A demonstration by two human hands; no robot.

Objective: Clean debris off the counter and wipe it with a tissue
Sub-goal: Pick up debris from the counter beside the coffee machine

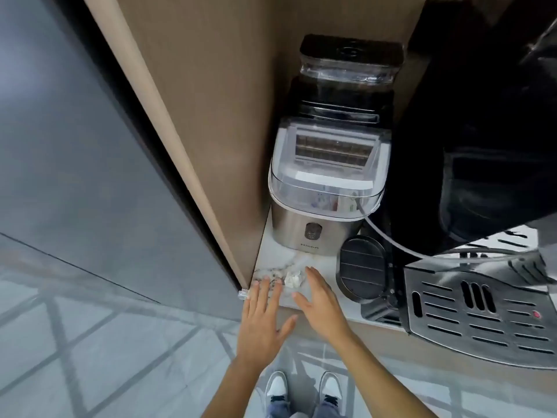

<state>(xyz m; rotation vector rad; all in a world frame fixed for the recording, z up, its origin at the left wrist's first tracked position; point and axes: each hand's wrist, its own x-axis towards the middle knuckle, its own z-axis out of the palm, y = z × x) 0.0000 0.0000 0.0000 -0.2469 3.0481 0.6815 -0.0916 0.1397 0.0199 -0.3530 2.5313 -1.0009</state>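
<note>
A crumpled white tissue [293, 279] lies on the pale marble counter [272, 254], close to its front edge. Small dark crumbs [272, 274] are scattered on the counter just left of the tissue. My left hand [261, 315] is flat and open, its fingertips resting on the counter's front edge among the crumbs. My right hand [319, 300] is open with fingers spread, palm turned inward, just right of the tissue and not holding it.
A steel ice maker [322, 188] stands behind the tissue, a dark lidded container [349, 64] behind it. A round black drip tray [363, 270] and a large coffee machine [482, 309] fill the right. A wooden cabinet panel [193, 131] bounds the left.
</note>
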